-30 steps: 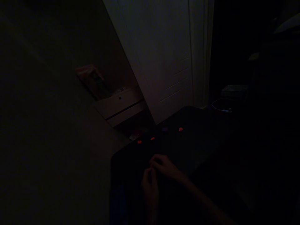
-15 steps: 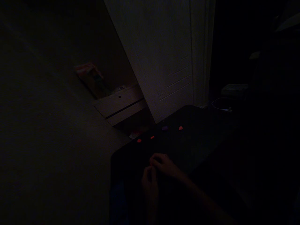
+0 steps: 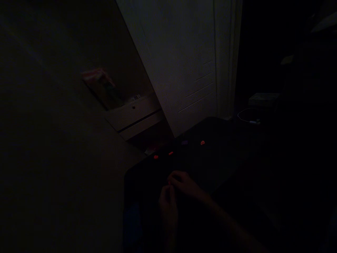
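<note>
In very dim light my left hand (image 3: 167, 202) and my right hand (image 3: 183, 182) meet over the dark table (image 3: 210, 165). Thumb and fingers of each are closed in a pinch, the fingertips close together. A tiny bright red piece (image 3: 169, 182) shows between them; its kind and which hand bears it are too dark to make out. Beyond the hands lie a round orange-red piece (image 3: 156, 157), a short orange-red bar (image 3: 171, 153), a purple block (image 3: 184, 143) and a small orange-red lump (image 3: 202, 143).
A blue patch (image 3: 132, 221) shows at the table's near left. Behind the table stand a pale door (image 3: 184, 63) and a drawer unit (image 3: 131, 117) with a red-and-white packet (image 3: 98, 84) on it. To the right are a white cable (image 3: 243, 119) and a pale box (image 3: 263, 99).
The whole view has shifted slightly, so the table and hands sit a little higher. Both hands keep their pinch, and the red piece between them shows a bit more clearly.
</note>
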The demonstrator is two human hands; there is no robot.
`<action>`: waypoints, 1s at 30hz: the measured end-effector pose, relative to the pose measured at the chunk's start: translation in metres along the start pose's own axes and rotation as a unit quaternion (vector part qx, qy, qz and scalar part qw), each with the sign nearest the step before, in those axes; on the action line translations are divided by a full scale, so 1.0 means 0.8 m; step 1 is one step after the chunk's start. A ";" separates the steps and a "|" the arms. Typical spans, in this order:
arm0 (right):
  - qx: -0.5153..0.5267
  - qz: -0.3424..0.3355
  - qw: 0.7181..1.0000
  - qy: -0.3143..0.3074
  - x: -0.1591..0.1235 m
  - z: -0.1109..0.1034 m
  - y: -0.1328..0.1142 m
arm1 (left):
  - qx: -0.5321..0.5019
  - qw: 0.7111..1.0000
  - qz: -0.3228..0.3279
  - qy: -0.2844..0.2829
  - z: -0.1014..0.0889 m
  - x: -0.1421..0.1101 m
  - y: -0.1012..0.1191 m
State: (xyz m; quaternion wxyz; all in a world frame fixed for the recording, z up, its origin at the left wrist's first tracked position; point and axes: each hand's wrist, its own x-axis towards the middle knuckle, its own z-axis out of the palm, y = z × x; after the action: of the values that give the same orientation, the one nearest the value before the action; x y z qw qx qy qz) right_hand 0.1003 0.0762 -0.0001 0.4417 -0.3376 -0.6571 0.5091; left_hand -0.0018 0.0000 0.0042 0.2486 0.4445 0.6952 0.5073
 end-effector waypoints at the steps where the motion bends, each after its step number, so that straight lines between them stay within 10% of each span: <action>1: -0.001 0.000 1.000 0.000 0.000 0.000 0.000 | 0.000 1.000 -0.001 -0.002 0.000 0.000 0.000; 30: -0.017 -0.001 1.000 0.000 -0.001 -0.003 -0.006 | 0.010 1.000 0.019 -0.001 0.000 0.000 -0.003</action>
State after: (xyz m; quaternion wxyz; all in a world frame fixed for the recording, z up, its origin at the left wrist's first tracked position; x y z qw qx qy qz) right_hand 0.1027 0.0748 0.0048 0.4363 -0.3442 -0.6660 0.4976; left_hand -0.0026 -0.0002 0.0020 0.2349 0.4602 0.6917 0.5046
